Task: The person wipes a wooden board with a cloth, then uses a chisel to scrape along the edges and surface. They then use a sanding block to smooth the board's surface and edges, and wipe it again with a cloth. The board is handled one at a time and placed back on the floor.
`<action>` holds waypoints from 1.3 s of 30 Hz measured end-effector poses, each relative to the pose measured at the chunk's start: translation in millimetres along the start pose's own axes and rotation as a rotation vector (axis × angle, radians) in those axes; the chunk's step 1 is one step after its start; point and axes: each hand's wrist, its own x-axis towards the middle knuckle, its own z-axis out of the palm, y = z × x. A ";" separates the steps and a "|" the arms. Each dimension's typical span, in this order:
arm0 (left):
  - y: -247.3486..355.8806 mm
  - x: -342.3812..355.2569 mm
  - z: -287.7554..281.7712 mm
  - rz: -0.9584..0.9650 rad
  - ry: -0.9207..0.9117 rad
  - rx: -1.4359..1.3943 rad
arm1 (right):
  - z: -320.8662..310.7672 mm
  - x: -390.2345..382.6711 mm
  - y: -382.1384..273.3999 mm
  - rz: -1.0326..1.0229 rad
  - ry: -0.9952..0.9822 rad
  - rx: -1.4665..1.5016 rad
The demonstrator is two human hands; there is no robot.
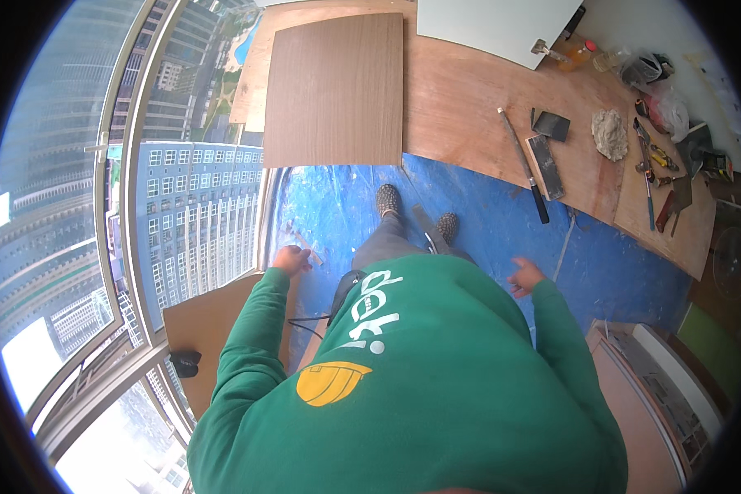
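My left hand (292, 259) hangs beside my body near the window, its fingers loosely curled with nothing visible in them. On the other side my right hand (524, 277) is held over the blue floor sheet (502, 218), fingers apart and holding nothing. Ahead of me a brown wood-grain panel (333, 90) lies flat on a plywood worktop (461, 99), its near edge reaching the worktop's front. A long tool with a black grip (523, 165) rests to the right, its grip end past the front edge. Neither hand touches the panel or the tools.
A white panel (494, 29) lies at the back. Dark flat blocks (545, 167), a whitish lump (608, 135), pliers (661, 156) and bottles (580, 53) crowd the right. Tall windows (123, 165) line the left. A brown board (214, 329) leans there; framed panels (646, 395) stand lower right.
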 end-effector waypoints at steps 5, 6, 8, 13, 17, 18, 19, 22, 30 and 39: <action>31.6 -28.4 90.3 -0.097 -0.335 -0.174 | -41.6 67.8 4.0 -0.380 0.227 -0.099; 33.0 -35.5 106.0 -0.136 -0.373 -0.171 | -46.7 62.5 -0.5 -0.425 0.307 -0.123; 24.8 -48.6 127.8 -0.214 -0.441 -0.177 | -49.0 40.1 -19.0 -0.390 0.240 -0.076; -3.3 -52.0 175.3 -0.260 -0.587 -0.362 | -71.2 15.1 -7.7 -0.365 0.173 -0.202; 3.0 -69.0 187.1 -0.247 -0.706 -0.548 | -75.5 -38.0 5.1 -0.236 -0.025 -0.393; 6.6 -70.6 189.5 -0.248 -0.745 -0.521 | -77.6 -51.2 16.2 -0.233 -0.053 -0.415; 9.9 -74.7 194.1 -0.281 -0.727 -0.539 | -78.9 -62.9 26.9 -0.236 -0.076 -0.437; 29.9 -93.4 197.8 -0.351 -0.672 -0.589 | -81.0 -92.9 58.5 -0.223 -0.112 -0.463; 40.6 -115.7 206.6 -0.295 -0.629 -0.945 | -78.1 -128.4 107.6 -0.211 -0.126 -0.429; 33.1 -101.4 201.6 -0.334 -0.678 -0.845 | -93.4 -93.8 97.1 -0.338 -0.016 -0.386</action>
